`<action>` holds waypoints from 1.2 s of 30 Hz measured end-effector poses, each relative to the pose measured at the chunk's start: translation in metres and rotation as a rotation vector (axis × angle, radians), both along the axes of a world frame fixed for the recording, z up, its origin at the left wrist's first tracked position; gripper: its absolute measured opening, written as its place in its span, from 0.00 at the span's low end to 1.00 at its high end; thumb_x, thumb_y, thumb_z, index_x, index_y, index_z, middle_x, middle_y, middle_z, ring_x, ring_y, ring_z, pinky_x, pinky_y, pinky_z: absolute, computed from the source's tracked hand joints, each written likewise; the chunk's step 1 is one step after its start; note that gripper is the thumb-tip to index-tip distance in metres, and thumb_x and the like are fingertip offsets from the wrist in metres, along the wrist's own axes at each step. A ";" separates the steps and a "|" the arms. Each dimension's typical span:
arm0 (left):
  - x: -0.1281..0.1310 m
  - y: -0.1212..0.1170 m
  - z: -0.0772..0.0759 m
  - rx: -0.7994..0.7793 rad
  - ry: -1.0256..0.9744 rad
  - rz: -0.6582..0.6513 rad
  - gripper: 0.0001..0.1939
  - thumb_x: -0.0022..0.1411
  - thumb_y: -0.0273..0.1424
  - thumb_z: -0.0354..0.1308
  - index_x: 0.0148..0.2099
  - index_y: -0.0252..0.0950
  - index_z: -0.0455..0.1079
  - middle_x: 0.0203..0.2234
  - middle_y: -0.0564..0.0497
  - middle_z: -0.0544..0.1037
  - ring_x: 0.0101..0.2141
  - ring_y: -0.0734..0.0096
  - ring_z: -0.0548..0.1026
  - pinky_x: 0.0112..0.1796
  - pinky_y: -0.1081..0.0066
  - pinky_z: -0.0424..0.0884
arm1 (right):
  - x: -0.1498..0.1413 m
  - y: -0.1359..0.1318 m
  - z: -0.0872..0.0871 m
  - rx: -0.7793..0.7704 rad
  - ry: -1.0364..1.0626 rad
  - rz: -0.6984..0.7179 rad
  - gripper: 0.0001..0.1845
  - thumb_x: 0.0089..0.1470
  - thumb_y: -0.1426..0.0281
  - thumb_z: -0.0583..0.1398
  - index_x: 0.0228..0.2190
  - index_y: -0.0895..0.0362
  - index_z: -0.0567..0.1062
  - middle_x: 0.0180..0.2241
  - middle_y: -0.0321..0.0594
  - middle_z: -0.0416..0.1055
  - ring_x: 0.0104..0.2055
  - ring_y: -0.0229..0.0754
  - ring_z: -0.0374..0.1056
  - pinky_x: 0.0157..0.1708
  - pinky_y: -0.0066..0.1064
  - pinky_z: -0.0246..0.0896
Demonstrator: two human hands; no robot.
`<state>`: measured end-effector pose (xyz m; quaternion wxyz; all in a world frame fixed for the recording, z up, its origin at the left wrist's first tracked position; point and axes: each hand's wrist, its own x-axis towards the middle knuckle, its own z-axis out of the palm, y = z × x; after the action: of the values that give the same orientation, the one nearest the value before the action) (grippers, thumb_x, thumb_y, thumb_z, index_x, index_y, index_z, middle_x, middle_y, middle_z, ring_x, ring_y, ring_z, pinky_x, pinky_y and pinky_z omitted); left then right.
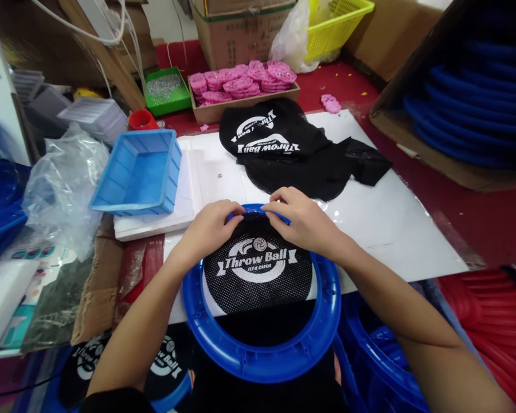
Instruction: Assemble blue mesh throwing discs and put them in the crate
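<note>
A blue plastic ring (262, 362) leans over the table's front edge, its near side hanging low. Inside it lies a round black mesh cloth (241, 292) printed "Throw Ball", its upper edge meeting the ring's far rim. My left hand (217, 226) pinches cloth and rim at the upper left. Just to the right, my right hand (294, 215) grips the same far rim, fingers bent over it. Between the fingertips, cloth and rim touch; exactly how they join is too small to tell. Beyond my hands, more black mesh cloths (292, 166) lie in a loose pile.
A blue bin (141, 178) stands left on white foam board (189, 172). Behind are a green tray (167, 106) of small metal parts and a carton (245, 103) of pink pieces (241, 86). Blue rings (464, 115) fill a box at right; red rings (494, 321) lie lower right.
</note>
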<state>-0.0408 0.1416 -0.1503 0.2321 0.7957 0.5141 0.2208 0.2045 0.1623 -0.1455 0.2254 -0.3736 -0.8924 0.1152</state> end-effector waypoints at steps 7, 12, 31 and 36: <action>-0.003 0.005 -0.001 -0.091 -0.094 0.071 0.05 0.68 0.24 0.62 0.42 0.37 0.79 0.37 0.50 0.85 0.38 0.67 0.81 0.43 0.64 0.76 | -0.025 0.021 -0.002 -0.182 0.073 0.154 0.11 0.66 0.74 0.59 0.43 0.59 0.82 0.42 0.47 0.74 0.47 0.48 0.69 0.50 0.42 0.66; -0.006 0.005 0.003 -0.186 -0.148 0.112 0.07 0.68 0.25 0.60 0.42 0.38 0.80 0.38 0.51 0.86 0.39 0.65 0.82 0.44 0.64 0.75 | -0.037 0.022 -0.020 -0.157 0.155 0.127 0.09 0.67 0.74 0.60 0.42 0.57 0.82 0.43 0.47 0.73 0.47 0.49 0.67 0.50 0.43 0.66; -0.013 0.004 0.005 -0.246 -0.163 0.080 0.08 0.64 0.24 0.61 0.44 0.38 0.80 0.37 0.50 0.85 0.38 0.66 0.81 0.42 0.65 0.75 | -0.030 0.032 -0.024 -0.289 0.247 0.144 0.09 0.63 0.75 0.60 0.38 0.56 0.81 0.40 0.42 0.78 0.43 0.45 0.73 0.46 0.38 0.66; -0.010 0.001 0.010 -0.225 -0.083 0.052 0.11 0.67 0.25 0.59 0.47 0.38 0.80 0.39 0.50 0.85 0.39 0.65 0.80 0.42 0.65 0.73 | -0.026 0.035 -0.023 -0.313 0.255 0.147 0.07 0.64 0.73 0.61 0.38 0.56 0.82 0.39 0.42 0.78 0.42 0.44 0.73 0.45 0.38 0.67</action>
<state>-0.0513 0.1422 -0.1398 0.3353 0.7412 0.5459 0.2006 0.1785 0.1973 -0.1688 0.2668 -0.3203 -0.8527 0.3147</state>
